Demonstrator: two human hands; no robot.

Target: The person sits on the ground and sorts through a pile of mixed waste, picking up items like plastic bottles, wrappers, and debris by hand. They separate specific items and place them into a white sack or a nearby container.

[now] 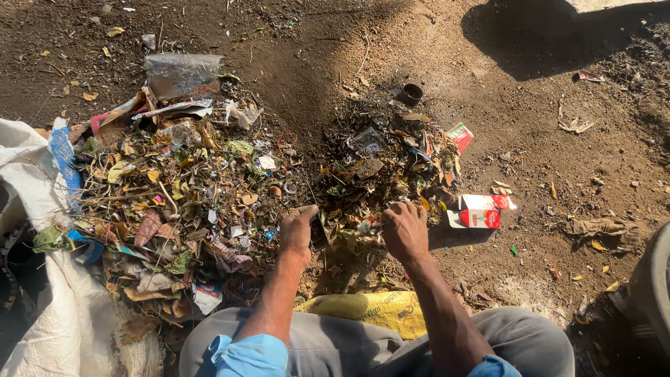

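Note:
Both my hands reach into a heap of dry leaves, twigs, paper scraps and plastic bits (202,188) spread on bare soil. My left hand (298,227) is curled at the heap's near edge, fingers closed around a dark flat piece. My right hand (405,227) is bent over a clump of leaves and wrappers, fingers digging into it; what it grips is hidden. A yellow sack (380,307) lies between my forearms, over my grey-trousered knees.
A white woven sack (42,279) lies at the left. A red-and-white carton (481,211) sits right of my right hand, another small one (460,135) farther back. A dark round cap (412,93) and a clear plastic bag (183,72) lie beyond the heap.

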